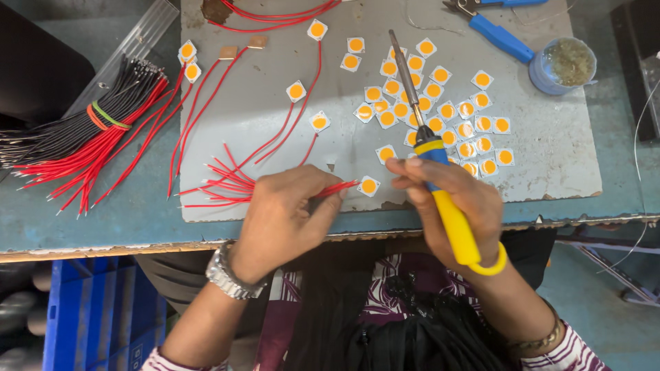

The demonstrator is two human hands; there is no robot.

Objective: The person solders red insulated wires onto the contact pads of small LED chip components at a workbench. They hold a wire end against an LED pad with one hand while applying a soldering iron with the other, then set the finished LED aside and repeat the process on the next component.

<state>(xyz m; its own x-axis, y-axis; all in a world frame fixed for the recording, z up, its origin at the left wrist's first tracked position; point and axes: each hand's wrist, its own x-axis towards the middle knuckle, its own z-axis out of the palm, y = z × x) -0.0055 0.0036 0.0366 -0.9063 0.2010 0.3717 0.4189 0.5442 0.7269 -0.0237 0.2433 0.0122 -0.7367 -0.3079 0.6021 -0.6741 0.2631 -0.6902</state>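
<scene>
My left hand (285, 209) pinches a short red wire (337, 187) whose tip lies against a small square white chip with an orange disc (369, 185) near the front edge of a grey work board (550, 151). A soldering iron (440, 185) with a yellow and blue handle is gripped in my right hand (457, 199); its metal tip points away from me over a cluster of several loose chips (440, 113). Several more short red wires (220, 182) fan out just left of my left hand.
A bundle of red and black wires (82, 134) tied with bands lies at the left. Blue-handled pliers (498, 34) and a small round blue tin (564, 65) sit at the back right. Chips with red leads attached (297, 91) lie mid-board. A blue crate (103, 316) stands below the bench.
</scene>
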